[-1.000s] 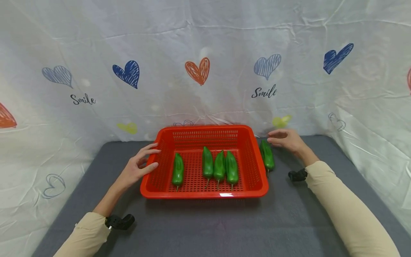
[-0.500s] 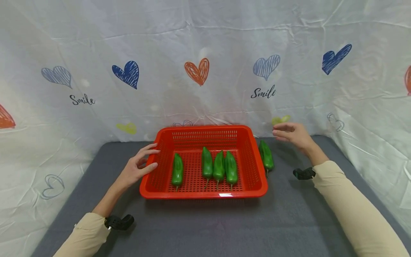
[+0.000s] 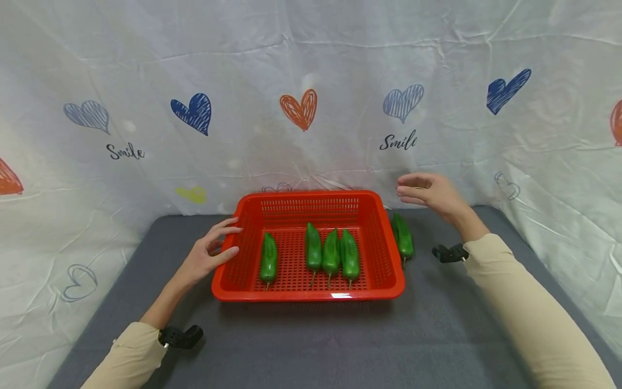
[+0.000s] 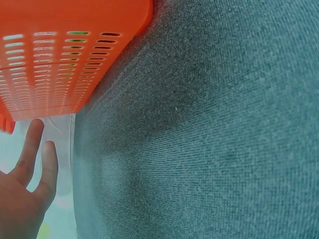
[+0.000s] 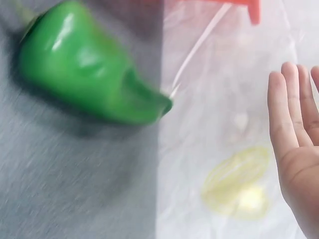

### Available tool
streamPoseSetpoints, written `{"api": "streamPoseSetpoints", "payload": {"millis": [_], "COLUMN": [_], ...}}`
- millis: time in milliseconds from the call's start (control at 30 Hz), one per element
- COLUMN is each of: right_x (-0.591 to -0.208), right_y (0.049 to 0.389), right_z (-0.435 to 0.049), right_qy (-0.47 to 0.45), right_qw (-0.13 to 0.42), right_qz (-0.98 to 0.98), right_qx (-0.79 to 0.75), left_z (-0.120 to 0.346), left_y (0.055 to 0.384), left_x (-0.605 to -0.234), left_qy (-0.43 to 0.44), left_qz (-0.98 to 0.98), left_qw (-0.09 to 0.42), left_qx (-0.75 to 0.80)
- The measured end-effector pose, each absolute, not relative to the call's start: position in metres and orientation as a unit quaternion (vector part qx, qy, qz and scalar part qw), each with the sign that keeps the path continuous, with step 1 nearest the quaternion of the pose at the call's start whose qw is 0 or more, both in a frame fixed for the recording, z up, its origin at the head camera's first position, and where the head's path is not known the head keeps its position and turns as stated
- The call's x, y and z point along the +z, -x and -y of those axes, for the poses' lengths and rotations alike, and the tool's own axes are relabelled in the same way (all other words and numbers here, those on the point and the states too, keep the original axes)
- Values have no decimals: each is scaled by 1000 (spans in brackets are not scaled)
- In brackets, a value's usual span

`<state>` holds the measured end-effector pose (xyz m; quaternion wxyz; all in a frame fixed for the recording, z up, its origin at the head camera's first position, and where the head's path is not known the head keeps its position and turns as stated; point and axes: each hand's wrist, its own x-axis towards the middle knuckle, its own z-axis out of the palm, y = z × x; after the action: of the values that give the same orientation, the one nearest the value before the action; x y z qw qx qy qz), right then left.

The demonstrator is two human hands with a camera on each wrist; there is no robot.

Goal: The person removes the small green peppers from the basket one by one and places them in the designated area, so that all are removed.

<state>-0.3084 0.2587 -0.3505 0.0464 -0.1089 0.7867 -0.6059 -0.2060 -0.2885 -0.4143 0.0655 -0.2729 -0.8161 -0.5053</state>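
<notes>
A red plastic basket (image 3: 311, 295) stands on the grey cloth, with several green peppers (image 3: 332, 253) lying in it, one of them apart on the left. My left hand (image 3: 206, 254) is at the basket's left side, fingers spread at the rim; in the left wrist view two of its fingers (image 4: 49, 164) reach up near the slotted wall. Another green pepper (image 3: 403, 236) lies outside, against the basket's right side. Above and behind that pepper hovers my right hand (image 3: 434, 195), fingers straight and holding nothing. The right wrist view shows the loose pepper (image 5: 89, 69) beside the hand (image 5: 299, 144), apart from it.
Grey cloth (image 3: 311, 346) covers the table. Behind and along the sides hangs a white sheet (image 3: 340, 65) printed with hearts and words. Each wrist carries a black strap device, the left one (image 3: 181, 336) near the table's left part.
My right hand has lifted from beside the loose pepper, moving first right and then back left and higher. The left hand, basket and peppers stay put.
</notes>
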Motion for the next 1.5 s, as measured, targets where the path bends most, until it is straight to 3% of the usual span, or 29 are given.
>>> {"api": "streamPoseSetpoints", "payload": {"millis": [767,1500], "right_x": [-315,-326], "right_y": [322,320], "right_z": [-172,-79], "right_qy": [212,261], "right_qw": [63,123], "right_qz": [-710,-672], "right_qx": [-668,-682], "left_z": [287,288], "left_y": [208,207], "left_x": [-418,-416], "left_qy": [254,264], "left_qz": [823,817], "left_qw": [65,62], "left_qx": [-504,-508]}}
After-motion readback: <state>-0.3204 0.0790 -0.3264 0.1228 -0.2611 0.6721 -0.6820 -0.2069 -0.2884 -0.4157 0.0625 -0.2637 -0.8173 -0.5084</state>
